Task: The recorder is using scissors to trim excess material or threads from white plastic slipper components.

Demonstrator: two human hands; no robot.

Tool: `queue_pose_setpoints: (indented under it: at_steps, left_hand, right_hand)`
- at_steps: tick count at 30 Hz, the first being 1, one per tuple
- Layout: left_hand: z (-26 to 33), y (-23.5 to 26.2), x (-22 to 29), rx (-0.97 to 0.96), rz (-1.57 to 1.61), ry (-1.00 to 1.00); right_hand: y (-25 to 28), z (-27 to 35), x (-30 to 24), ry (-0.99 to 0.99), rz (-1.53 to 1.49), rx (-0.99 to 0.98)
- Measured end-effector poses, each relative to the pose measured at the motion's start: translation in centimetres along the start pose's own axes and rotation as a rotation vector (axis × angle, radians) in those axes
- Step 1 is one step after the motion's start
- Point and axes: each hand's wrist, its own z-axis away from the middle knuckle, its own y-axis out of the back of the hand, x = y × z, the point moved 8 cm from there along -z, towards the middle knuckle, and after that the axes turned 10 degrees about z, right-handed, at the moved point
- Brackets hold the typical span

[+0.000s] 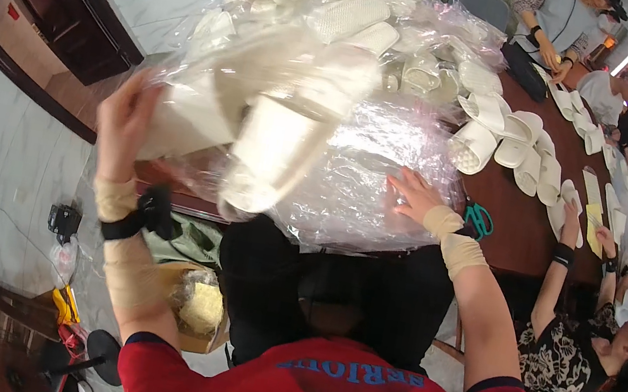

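My left hand (129,117) is closed on the edge of a clear plastic bag (227,71), lifted over the table's near left side. White slippers (276,147) show in that bag, blurred by motion. On a stack of clear plastic bags (355,203) before me rests my right hand (414,197), its fingers spread and holding nothing. Beyond the stack lies a heap of bagged white slippers (345,21). Teal-handled scissors (480,222) lie just right of my right hand.
Loose white slippers (529,168) line the brown table (510,239) toward the right. A co-worker's hands (587,227) are near a yellow sheet (596,227) there; others sit farther along. Below left stand an open cardboard box (209,339) and a fan (8,360).
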Motion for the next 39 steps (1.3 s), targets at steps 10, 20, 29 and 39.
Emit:
queue_pose_setpoints:
  at_steps: [10, 20, 29, 39]
  left_hand:
    - [6.0, -24.7, -10.7, -0.567, -0.221, 0.018]
    - [13.9, -27.5, -12.2, -0.9, -0.429, 0.331]
    - [13.7, -27.3, -11.9, -0.911, -0.464, 0.346]
    - [14.2, -27.6, -12.7, -0.89, -0.389, 0.382]
  right_hand:
    - [2.7, 0.1, -0.2, -0.216, 0.101, -0.393]
    - [3.3, 2.7, 2.1, 0.061, -0.302, 0.257]
    - [7.2, 5.8, 14.4, -0.371, -0.809, 0.438]
    - [2.4, 0.6, 11.2, -0.342, -1.375, 0.091]
